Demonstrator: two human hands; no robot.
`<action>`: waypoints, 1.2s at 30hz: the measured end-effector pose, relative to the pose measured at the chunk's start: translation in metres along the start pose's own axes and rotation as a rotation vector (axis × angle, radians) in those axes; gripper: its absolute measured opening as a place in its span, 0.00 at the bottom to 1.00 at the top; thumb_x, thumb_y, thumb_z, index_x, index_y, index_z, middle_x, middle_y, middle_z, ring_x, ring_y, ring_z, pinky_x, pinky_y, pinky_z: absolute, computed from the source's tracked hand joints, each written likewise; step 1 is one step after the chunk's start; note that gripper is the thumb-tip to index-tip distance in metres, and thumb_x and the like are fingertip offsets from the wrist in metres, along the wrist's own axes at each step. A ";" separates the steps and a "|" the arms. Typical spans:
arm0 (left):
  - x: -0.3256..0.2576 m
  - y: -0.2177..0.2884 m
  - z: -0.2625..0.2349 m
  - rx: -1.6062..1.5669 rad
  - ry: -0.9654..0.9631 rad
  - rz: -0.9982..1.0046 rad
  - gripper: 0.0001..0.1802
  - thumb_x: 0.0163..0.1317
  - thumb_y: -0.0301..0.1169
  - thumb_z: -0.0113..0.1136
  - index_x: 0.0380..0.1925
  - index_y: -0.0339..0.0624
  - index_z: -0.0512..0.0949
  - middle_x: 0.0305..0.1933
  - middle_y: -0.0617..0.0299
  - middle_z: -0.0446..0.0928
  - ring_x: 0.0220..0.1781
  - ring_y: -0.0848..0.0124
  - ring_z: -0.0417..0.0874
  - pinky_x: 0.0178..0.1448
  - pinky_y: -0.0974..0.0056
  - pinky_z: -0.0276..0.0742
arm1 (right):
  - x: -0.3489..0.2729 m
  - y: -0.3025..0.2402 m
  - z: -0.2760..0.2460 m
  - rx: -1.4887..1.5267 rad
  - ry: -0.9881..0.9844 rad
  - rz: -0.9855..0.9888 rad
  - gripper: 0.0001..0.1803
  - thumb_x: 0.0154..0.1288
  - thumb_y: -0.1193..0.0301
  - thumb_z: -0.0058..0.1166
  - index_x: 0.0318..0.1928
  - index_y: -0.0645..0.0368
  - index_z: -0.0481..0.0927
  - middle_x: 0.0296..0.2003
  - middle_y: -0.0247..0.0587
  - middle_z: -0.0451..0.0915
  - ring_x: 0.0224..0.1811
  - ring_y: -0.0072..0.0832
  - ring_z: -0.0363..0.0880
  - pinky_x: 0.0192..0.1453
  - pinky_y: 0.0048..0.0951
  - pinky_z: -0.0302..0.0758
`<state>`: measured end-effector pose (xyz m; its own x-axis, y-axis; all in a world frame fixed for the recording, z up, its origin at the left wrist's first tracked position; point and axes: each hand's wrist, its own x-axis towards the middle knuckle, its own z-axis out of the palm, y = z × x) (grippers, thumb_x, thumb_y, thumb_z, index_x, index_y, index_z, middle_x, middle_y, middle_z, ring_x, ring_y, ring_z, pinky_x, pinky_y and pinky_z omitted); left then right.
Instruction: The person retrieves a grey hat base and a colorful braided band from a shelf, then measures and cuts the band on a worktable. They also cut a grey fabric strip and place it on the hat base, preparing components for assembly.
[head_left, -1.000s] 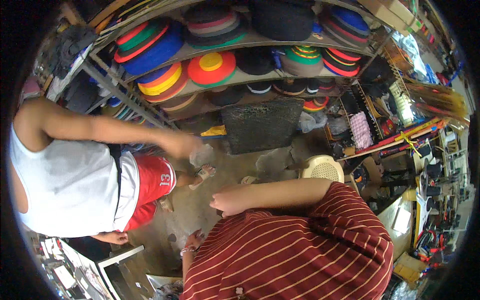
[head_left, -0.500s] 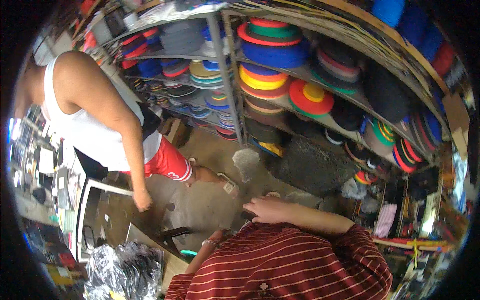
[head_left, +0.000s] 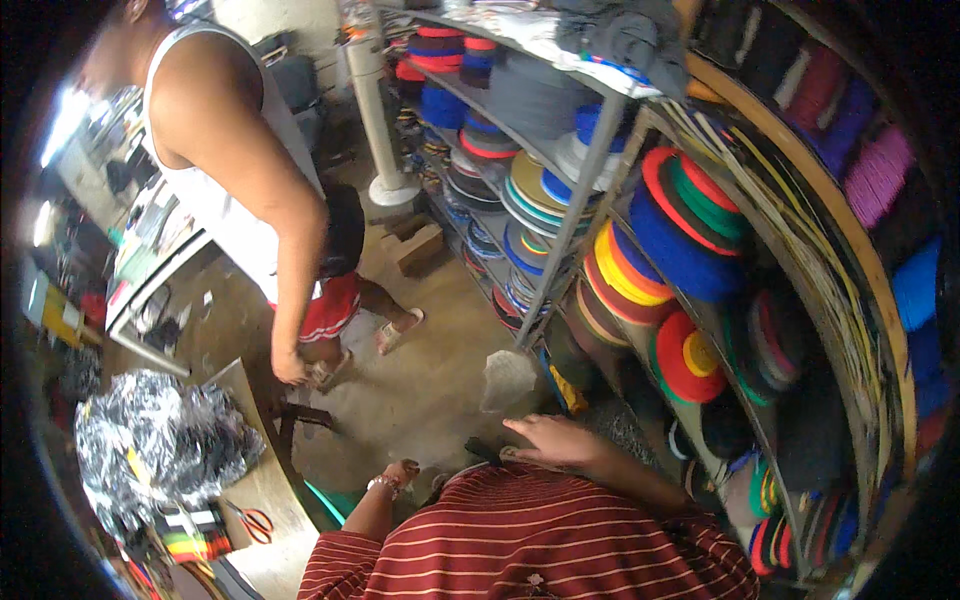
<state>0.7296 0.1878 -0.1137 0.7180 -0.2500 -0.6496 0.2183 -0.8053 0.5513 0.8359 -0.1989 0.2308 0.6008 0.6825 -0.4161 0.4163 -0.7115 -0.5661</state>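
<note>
My right hand (head_left: 550,440) reaches across in front of my striped maroon shirt (head_left: 540,530), fingers stretched to the left and apart. Close to its fingertips is a small dark object (head_left: 485,450); whether they touch cannot be made out. My left hand (head_left: 403,470), with a bracelet (head_left: 384,485) at the wrist, hangs low beside the shirt. Its fingers are foreshortened and too small to read, and nothing plainly shows in it. Left of it stands a worktable (head_left: 285,555) bearing orange-handled scissors (head_left: 255,522) and a heap of clear plastic wrapping (head_left: 165,440) over dark items.
Metal shelves (head_left: 570,245) hold stacked rolls of coloured bands, including a red and yellow roll (head_left: 688,358). A person in a white sleeveless top (head_left: 225,235) walks at the left. A pale slab (head_left: 508,380) lies on the floor (head_left: 410,400). A white post (head_left: 370,110) stands behind.
My view has turned left, so the shelves sit further right and more of the worktable shows. The person at the left has stepped away. My right hand's fingers look more stretched out.
</note>
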 end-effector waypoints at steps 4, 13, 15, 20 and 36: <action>0.009 0.014 0.026 -0.123 0.101 -0.067 0.22 0.58 0.47 0.54 0.49 0.49 0.77 0.48 0.52 0.79 0.50 0.56 0.80 0.53 0.59 0.75 | 0.027 0.029 -0.026 -0.079 -0.079 -0.060 0.31 0.62 0.59 0.52 0.62 0.59 0.62 0.54 0.58 0.70 0.57 0.51 0.70 0.58 0.44 0.69; -0.027 -0.053 0.019 -0.003 -0.100 -0.151 0.19 0.63 0.41 0.47 0.52 0.53 0.75 0.56 0.57 0.74 0.55 0.61 0.76 0.55 0.61 0.74 | 0.137 0.009 -0.067 -0.052 -0.265 -0.278 0.33 0.63 0.57 0.51 0.63 0.60 0.60 0.54 0.58 0.70 0.56 0.50 0.69 0.60 0.42 0.66; -0.028 -0.064 -0.001 -0.056 -0.115 -0.186 0.18 0.63 0.40 0.48 0.52 0.51 0.75 0.54 0.57 0.75 0.53 0.62 0.76 0.54 0.61 0.74 | 0.169 0.007 -0.085 -0.055 -0.308 -0.225 0.33 0.62 0.57 0.51 0.63 0.60 0.61 0.53 0.58 0.70 0.55 0.49 0.70 0.58 0.42 0.67; 0.017 -0.092 -0.107 -0.075 -0.139 -0.170 0.17 0.63 0.38 0.51 0.50 0.47 0.75 0.50 0.57 0.76 0.49 0.64 0.77 0.51 0.62 0.74 | 0.250 0.006 -0.123 -0.026 -0.079 -0.057 0.26 0.58 0.60 0.55 0.54 0.60 0.70 0.45 0.54 0.75 0.48 0.49 0.75 0.51 0.45 0.72; 0.277 0.192 -0.552 -0.585 0.042 0.339 0.17 0.65 0.35 0.53 0.51 0.37 0.73 0.50 0.57 0.78 0.50 0.68 0.78 0.55 0.64 0.73 | 0.446 0.228 -0.266 1.202 1.283 0.148 0.12 0.68 0.67 0.46 0.45 0.62 0.76 0.33 0.34 0.78 0.33 0.21 0.77 0.34 0.23 0.74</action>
<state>1.3351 0.2612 0.1010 0.8321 -0.4073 -0.3765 0.2897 -0.2597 0.9212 1.3807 -0.1013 0.1055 0.9376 -0.3401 -0.0722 -0.0182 0.1591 -0.9871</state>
